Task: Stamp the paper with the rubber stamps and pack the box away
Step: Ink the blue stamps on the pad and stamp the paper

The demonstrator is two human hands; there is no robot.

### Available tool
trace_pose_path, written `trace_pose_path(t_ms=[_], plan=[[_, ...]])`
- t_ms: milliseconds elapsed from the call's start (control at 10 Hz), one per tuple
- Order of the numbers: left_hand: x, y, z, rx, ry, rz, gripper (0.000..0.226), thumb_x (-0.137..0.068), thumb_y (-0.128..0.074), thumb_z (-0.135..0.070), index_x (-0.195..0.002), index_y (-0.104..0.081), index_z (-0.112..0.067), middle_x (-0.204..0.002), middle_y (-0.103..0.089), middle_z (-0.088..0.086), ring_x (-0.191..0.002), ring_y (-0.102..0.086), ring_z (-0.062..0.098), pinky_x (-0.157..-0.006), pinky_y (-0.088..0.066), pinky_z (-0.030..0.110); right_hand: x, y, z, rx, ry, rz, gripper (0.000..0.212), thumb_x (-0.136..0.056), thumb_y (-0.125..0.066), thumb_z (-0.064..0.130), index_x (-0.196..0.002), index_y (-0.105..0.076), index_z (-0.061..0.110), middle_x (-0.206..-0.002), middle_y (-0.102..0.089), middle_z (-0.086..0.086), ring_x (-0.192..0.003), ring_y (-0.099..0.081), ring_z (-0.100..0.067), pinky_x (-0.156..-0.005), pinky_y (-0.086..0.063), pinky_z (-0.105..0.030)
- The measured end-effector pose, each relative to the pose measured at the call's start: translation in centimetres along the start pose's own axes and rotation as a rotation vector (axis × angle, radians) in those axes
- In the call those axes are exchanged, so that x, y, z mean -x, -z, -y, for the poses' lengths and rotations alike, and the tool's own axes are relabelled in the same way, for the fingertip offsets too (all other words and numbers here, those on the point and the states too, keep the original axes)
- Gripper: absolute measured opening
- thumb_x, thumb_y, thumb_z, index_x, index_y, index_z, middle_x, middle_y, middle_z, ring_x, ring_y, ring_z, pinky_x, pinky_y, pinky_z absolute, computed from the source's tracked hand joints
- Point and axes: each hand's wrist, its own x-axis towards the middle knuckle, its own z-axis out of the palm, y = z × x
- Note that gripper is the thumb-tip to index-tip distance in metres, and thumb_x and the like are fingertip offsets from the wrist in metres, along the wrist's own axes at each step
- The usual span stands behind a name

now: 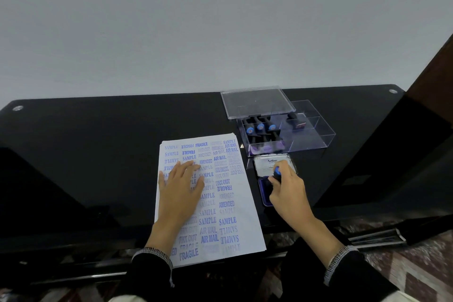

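Observation:
A white paper [235,213] covered in blue stamp prints lies on the black table [98,154]. My left hand [180,185] rests flat on the paper's left half, fingers spread. To the right, my right hand [288,190] grips a black rubber stamp with a blue cap [277,171] and holds it down on the open ink pad [263,191], whose lid [266,164] is flipped back. Behind the pad stands a clear plastic box [306,137] with several more blue-capped stamps [260,127] in it. Its clear lid [255,102] leans at the box's back left.
The table's back edge meets a pale wall. A dark brown panel [431,95] rises at the far right. Patterned floor [416,270] shows below the table's front edge. Black sleeves with white-trimmed cuffs cover both wrists.

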Motion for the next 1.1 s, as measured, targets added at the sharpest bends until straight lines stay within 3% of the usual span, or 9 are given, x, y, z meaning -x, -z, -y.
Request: trace_pose_path(t_ms=[300, 500, 600, 800, 900, 1000, 1100], plan=[[-0.1, -0.1, 0.0, -0.013, 0.005, 0.004, 0.037, -0.098, -0.044, -0.040, -0.133, -0.049, -0.030, -0.147, -0.039, -0.013, -0.143, -0.023, 0.011, -0.118, 0.002, 0.048, 0.2, 0.0, 0.6, 0.092, 0.038, 0.010, 0.031, -0.082, -0.058, -0.008, -0.083, -0.036, 0.014, -0.078, -0.044, -0.001, -0.067, -0.053, -0.023, -0.054, -0.050, -0.034], [-0.1, -0.2, 0.0, -0.021, 0.013, 0.008, 0.037, -0.098, -0.043, -0.041, -0.134, -0.047, -0.031, -0.147, -0.037, -0.014, -0.144, -0.022, 0.010, -0.118, 0.002, 0.047, -0.8, 0.6, 0.8, 0.014, 0.007, 0.088, 0.028, -0.081, -0.054, -0.012, -0.082, -0.036, 0.009, -0.077, -0.043, -0.005, -0.060, -0.041, -0.009, -0.050, -0.038, -0.013], [-0.1, -0.2, 0.0, -0.016, 0.015, 0.008, 0.037, -0.098, -0.043, -0.041, -0.134, -0.048, -0.031, -0.147, -0.037, -0.014, -0.144, -0.021, 0.010, -0.118, 0.003, 0.047, -1.1, 0.7, 0.7, -0.036, -0.030, 0.111, 0.029, -0.080, -0.054, -0.014, -0.083, -0.036, 0.009, -0.081, -0.046, -0.006, -0.065, -0.048, -0.009, -0.052, -0.042, -0.013], [0.0, -0.1, -0.1, -0.008, 0.013, 0.003, 0.037, -0.098, -0.043, -0.041, -0.134, -0.048, -0.031, -0.147, -0.038, -0.014, -0.144, -0.022, 0.011, -0.119, 0.002, 0.047, 0.2, -0.3, 0.3, 0.057, 0.017, -0.004, 0.026, -0.084, -0.057, -0.007, -0.082, -0.037, 0.011, -0.077, -0.044, -0.004, -0.065, -0.046, -0.021, -0.047, -0.032, -0.020], [0.1, -0.1, 0.0, -0.015, 0.007, -0.002, 0.037, -0.098, -0.044, -0.040, -0.133, -0.049, -0.030, -0.147, -0.039, -0.014, -0.143, -0.023, 0.010, -0.119, 0.001, 0.047, 0.9, -0.6, 0.5, 0.103, 0.046, -0.081, 0.029, -0.083, -0.058, -0.008, -0.082, -0.038, 0.013, -0.077, -0.042, -0.002, -0.065, -0.044, -0.022, -0.053, -0.031, -0.021], [0.0, -0.1, 0.0, -0.014, 0.006, -0.001, 0.037, -0.098, -0.044, -0.040, -0.133, -0.049, -0.030, -0.146, -0.039, -0.014, -0.143, -0.024, 0.011, -0.119, 0.000, 0.048, 1.3, -0.7, 0.4, 0.168, 0.074, -0.142, 0.026, -0.081, -0.064, -0.006, -0.081, -0.044, 0.011, -0.074, -0.044, -0.001, -0.061, -0.045, -0.022, -0.054, -0.039, -0.031], [0.0, 0.0, -0.2, -0.011, 0.009, 0.001, 0.037, -0.098, -0.044, -0.040, -0.133, -0.049, -0.030, -0.146, -0.039, -0.014, -0.143, -0.023, 0.011, -0.119, 0.000, 0.048, 1.7, -0.7, 0.6, 0.182, 0.103, -0.173, 0.036, -0.078, -0.066, -0.007, -0.078, -0.038, 0.016, -0.073, -0.040, 0.001, -0.058, -0.039, -0.020, -0.055, -0.037, -0.031]])
